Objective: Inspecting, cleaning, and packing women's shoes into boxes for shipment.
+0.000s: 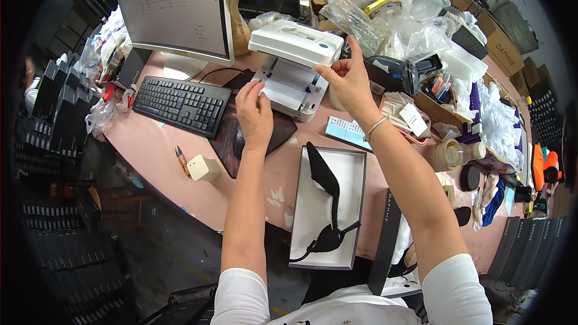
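A white label printer (296,93) stands on the pink table ahead of me, its lid (295,42) raised over the pale inside. My right hand (351,81) is at the lid's right end, thumb against its lower edge and index finger stretched upward, the other fingers bent. By the printer's front left side is my left hand (254,111), fingers loosely bent and apart, with nothing visible in them. Nearer to me, a shallow white box with a dark rim (359,204) holds a black shoe with a thin strap (325,174) and a second black shoe (328,239).
A monitor (174,9) and a black keyboard (180,103) sit at the left. Beside my left forearm are a small cream cube (203,168) and a dark mouse pad (232,141). Plastic bags (415,27) crowd the back right; a blue-white label sheet (349,132) lies near the printer.
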The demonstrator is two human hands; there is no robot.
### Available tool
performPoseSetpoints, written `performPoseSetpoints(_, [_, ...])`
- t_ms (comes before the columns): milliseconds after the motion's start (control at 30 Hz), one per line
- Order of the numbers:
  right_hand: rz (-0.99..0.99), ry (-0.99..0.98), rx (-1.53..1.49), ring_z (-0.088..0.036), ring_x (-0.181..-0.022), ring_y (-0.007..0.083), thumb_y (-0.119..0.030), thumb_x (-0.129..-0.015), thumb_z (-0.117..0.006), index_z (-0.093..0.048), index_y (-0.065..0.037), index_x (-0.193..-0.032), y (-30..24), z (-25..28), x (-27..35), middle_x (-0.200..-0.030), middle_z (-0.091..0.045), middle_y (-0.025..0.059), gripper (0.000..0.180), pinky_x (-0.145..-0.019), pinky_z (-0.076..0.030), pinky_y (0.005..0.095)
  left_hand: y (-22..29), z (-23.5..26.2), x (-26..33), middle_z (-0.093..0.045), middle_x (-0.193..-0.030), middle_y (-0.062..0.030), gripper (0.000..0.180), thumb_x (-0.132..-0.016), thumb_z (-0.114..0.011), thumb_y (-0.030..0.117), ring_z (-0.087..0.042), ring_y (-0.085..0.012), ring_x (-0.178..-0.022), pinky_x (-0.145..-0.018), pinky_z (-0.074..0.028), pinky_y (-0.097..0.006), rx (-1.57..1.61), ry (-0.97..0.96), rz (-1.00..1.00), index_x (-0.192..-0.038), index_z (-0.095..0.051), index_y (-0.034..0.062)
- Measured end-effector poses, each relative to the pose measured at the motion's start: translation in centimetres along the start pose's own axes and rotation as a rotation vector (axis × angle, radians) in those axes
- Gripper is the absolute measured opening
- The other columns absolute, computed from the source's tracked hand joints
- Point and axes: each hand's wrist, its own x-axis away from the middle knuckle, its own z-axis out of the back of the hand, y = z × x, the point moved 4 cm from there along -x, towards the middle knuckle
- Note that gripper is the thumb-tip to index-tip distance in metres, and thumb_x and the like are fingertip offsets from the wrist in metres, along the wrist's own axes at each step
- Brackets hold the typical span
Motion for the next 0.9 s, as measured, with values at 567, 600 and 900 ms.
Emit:
performPoseSetpoints(567, [-0.051, -0.031, -0.018, -0.058, -0.075, 0.0132, -0.018, -0.077, -0.079, -0.018, 0.0, -0.148, -0.5, 0.2, 0.0, -0.083, -0.06, 0.0085, 0.095, -0.07, -0.05, 0.0273, 6.9, -12.4, 0.3, -0.042, -0.134, -0.0229, 0.054, -0.092, -0.047, 0.027, -0.034, -0.0418, -0.13, -0.106, -0.024, -0.064, -0.272, -0.429, -0.179, -0.137, -0.036, -0.0008])
performPoseSetpoints(600, [-0.047, -0.029, -0.02, -0.058, -0.075, 0.0132, -0.018, -0.077, -0.079, -0.018, 0.0, -0.148, -0.5, 0.2, 0.0, -0.083, -0.06, 0.0085, 0.095, -0.07, -0.05, 0.0272, 6.9, -12.5, 0.4, -0.042, -0.135, -0.0224, 0.054, -0.092, -0.047, 0.027, -0.034, -0.0415, -0.13, -0.106, -0.023, -0.065, -0.278, -0.424, -0.182, -0.137, -0.036, -0.0005])
performPoseSetpoints(900, [-0.032, -0.028, -0.022, -0.058, -0.075, 0.013, -0.019, -0.077, -0.079, -0.018, 0.0, -0.148, -0.3, 0.3, -0.1, -0.083, -0.06, 0.0081, 0.095, -0.07, -0.05, 0.027, 7.4, -12.4, 0.2, -0.039, -0.135, -0.0193, 0.056, -0.09, -0.05, 0.028, -0.033, -0.0388, -0.13, -0.101, -0.021, -0.072, -0.305, -0.43, -0.17, -0.138, -0.035, 0.0034])
